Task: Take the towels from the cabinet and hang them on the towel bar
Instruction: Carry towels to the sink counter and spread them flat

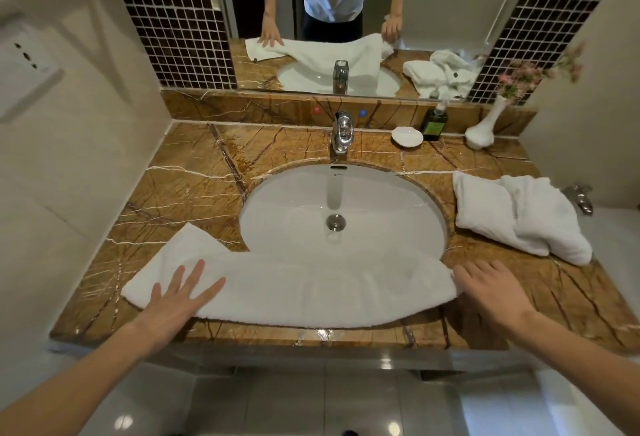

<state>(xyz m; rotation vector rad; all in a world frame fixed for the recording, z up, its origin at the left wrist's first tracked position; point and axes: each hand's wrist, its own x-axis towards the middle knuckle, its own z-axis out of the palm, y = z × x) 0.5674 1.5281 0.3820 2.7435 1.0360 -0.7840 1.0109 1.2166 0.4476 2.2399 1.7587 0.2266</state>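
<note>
We're counting three white towels: long towel [311,293] lying across counter [194,193] front; piled towels [519,214], two, sitting right. Left hand [180,293] and right hand [491,290] touching long towel, grips wide.

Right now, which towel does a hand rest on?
The long towel along the front of the counter: the left hand lies flat on it. The folded towels beside the sink are untouched.

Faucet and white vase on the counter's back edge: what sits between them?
A white soap dish, then a dark pump bottle, stand between the faucet and the vase; the head view shows it.
</note>
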